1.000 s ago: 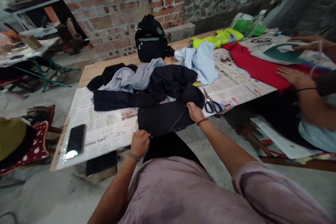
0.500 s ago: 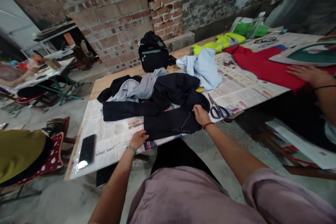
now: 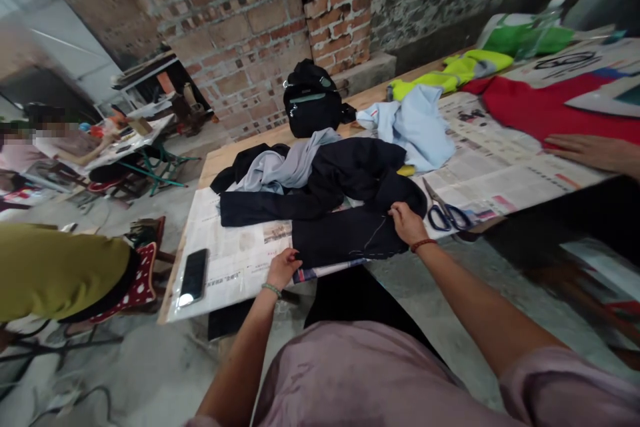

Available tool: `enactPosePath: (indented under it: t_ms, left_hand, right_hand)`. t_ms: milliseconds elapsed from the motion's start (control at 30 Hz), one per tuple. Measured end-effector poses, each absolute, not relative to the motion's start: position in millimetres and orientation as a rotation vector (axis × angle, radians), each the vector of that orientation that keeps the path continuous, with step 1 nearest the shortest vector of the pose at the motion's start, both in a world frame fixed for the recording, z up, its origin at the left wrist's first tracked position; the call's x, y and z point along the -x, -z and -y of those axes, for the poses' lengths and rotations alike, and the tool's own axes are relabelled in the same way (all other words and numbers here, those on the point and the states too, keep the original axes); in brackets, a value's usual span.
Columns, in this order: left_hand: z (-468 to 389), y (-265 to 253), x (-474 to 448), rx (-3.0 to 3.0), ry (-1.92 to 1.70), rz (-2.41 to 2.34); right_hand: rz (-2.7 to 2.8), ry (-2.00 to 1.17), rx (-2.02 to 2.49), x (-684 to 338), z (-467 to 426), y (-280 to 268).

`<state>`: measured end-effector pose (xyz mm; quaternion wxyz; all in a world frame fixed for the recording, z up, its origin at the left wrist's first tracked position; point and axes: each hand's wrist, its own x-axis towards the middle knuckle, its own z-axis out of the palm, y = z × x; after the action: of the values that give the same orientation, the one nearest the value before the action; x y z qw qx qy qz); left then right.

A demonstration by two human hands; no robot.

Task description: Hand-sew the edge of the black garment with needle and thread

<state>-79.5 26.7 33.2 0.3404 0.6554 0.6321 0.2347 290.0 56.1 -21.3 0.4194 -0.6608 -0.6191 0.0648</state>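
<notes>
A dark garment (image 3: 345,237) lies with its flat, sleeve-like part along the table's front edge. White stitches run near its lower edge, and a slack white thread (image 3: 376,232) leads up from them towards my right hand (image 3: 407,223). That hand is closed in a pinch over the cloth; no needle can be made out. My left hand (image 3: 284,268) pinches the left end of the flat part, close to the table edge. Behind it the rest of the garment is bunched with light grey cloth (image 3: 285,167). Dark-handled scissors (image 3: 445,212) lie just right of my right hand.
A phone (image 3: 194,275) lies on the newspaper-covered table (image 3: 235,240). Farther back are a black bag (image 3: 313,103), light blue cloth (image 3: 413,127) and a yellow vest (image 3: 453,72). At right, a co-worker's hand (image 3: 593,152) rests by red cloth (image 3: 530,107) and an iron (image 3: 613,101).
The view has turned left, so everything sits farther right in the picture. Both my hands keep their places on the garment. The co-worker's iron is now farther out of view.
</notes>
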Motion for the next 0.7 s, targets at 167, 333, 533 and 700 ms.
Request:
enactPosePath:
  t_ms: [167, 333, 533, 700]
  left_hand:
    - [-15, -39, 74, -1.619, -0.689, -1.611]
    - [-12, -37, 73, -1.625, -0.746, -1.610]
    - [-9, -33, 77, -1.866, -0.756, -1.562]
    - [-6, -40, 71, -2.313, -0.693, -1.530]
  right_hand:
    - [1.547, -0.168, 1.675, -289, -56, 23]
    - [1.547, -0.168, 1.687, -287, -54, 20]
    - [1.545, -0.167, 1.676, -287, -54, 21]
    - [1.532, -0.185, 1.684, -287, -54, 19]
